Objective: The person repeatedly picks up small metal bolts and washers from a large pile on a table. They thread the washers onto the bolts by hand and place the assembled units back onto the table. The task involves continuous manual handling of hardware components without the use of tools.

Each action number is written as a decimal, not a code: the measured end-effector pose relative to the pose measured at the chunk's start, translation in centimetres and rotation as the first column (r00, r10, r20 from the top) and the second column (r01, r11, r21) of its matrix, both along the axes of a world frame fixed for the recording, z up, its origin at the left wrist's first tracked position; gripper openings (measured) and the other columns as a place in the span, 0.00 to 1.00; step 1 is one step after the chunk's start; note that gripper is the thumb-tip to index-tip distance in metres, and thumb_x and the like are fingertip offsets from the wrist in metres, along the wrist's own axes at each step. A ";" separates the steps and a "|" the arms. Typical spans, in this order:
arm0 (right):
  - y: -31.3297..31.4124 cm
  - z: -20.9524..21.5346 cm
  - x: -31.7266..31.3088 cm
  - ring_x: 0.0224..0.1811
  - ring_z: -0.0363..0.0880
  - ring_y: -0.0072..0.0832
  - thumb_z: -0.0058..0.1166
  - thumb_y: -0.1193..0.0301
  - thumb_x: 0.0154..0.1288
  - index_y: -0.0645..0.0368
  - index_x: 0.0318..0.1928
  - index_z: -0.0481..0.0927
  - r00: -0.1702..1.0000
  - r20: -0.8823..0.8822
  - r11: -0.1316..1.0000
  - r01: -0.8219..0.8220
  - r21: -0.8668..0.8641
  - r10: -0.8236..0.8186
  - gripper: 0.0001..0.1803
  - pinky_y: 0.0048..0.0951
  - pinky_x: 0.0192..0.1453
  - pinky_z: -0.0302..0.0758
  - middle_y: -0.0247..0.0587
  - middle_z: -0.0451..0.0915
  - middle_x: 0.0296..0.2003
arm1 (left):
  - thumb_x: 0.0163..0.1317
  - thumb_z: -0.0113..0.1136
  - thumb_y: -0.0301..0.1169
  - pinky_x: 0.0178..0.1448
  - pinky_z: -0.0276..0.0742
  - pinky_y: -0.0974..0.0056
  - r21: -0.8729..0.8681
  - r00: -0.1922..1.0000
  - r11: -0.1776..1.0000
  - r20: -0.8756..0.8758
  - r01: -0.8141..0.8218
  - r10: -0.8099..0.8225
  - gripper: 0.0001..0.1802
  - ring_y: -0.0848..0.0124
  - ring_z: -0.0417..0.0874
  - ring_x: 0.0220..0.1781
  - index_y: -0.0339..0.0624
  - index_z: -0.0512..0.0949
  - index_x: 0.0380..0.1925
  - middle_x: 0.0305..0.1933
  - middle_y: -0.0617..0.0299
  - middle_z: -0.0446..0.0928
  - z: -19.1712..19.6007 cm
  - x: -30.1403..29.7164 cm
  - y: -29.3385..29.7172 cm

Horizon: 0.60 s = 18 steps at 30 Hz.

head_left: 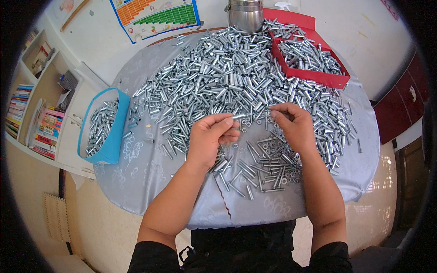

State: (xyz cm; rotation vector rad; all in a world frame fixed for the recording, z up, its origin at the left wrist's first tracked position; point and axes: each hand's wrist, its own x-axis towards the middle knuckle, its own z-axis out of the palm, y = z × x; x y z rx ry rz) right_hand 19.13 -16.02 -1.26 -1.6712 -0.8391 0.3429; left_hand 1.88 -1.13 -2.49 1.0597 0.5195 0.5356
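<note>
My left hand (208,136) is closed, thumb against forefinger, on a short shiny metal sleeve (238,117) that points to the right. My right hand (295,127) faces it across a small gap. Its thumb and forefinger are pinched together near the pile, and whatever sits between them is too small to make out. Between and below the hands lie loose nuts (244,130), washers and a scatter of thin bolts (248,169). Beyond both hands spreads a large heap of silvery bolts and sleeves (218,77).
A round table with a silvery patterned cloth (150,191) carries everything. At the left edge stands a blue fabric bin (111,145) with metal parts, at the back right a red box (314,78) of the same. A steel pot (246,16) stands behind the heap.
</note>
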 end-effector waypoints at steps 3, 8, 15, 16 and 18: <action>-0.5 -0.7 1.0 0.34 0.80 0.35 0.61 0.73 0.56 0.60 0.36 0.84 0.932 0.362 0.987 0.054 -0.149 0.004 0.07 0.33 0.41 0.75 0.42 0.82 0.32 | 0.64 0.59 0.27 0.37 0.83 0.66 -0.009 1.000 1.000 0.006 -0.018 0.018 0.13 0.70 0.85 0.33 0.32 0.78 0.46 0.38 0.53 0.83 0.1 -0.1 0.0; -0.9 -0.6 1.4 0.37 0.79 0.44 0.60 0.73 0.53 0.59 0.33 0.84 0.816 0.572 0.966 0.073 -0.249 0.086 0.06 0.40 0.42 0.75 0.46 0.79 0.31 | 0.64 0.59 0.27 0.38 0.83 0.66 -0.011 1.000 1.000 0.010 -0.008 0.008 0.13 0.70 0.85 0.33 0.32 0.78 0.47 0.38 0.53 0.83 0.1 -0.1 -0.1; 0.1 -1.0 -0.3 0.38 0.77 0.41 0.58 0.74 0.54 0.52 0.39 0.85 0.657 0.699 0.959 -0.178 -0.219 0.282 0.11 0.39 0.43 0.74 0.43 0.77 0.33 | 0.65 0.58 0.27 0.37 0.82 0.67 0.012 0.996 0.998 0.056 -0.069 0.068 0.12 0.71 0.85 0.33 0.33 0.78 0.47 0.38 0.54 0.83 -0.4 -0.1 0.2; 0.2 -1.0 -0.7 0.39 0.76 0.41 0.57 0.74 0.54 0.51 0.41 0.85 0.626 0.720 0.954 -0.202 -0.221 0.300 0.12 0.39 0.44 0.74 0.42 0.76 0.33 | 0.64 0.58 0.27 0.37 0.82 0.67 0.008 0.994 0.996 0.071 -0.086 0.086 0.12 0.71 0.85 0.33 0.33 0.78 0.46 0.38 0.54 0.83 -0.3 -0.1 0.3; 0.6 -0.8 -1.6 0.39 0.75 0.40 0.56 0.74 0.55 0.49 0.44 0.85 0.565 0.746 0.934 -0.159 -0.320 0.352 0.15 0.38 0.43 0.74 0.41 0.75 0.34 | 0.64 0.58 0.26 0.37 0.82 0.68 0.005 0.990 0.993 0.081 -0.119 0.118 0.12 0.71 0.85 0.33 0.33 0.78 0.46 0.38 0.55 0.83 -0.3 -0.1 0.4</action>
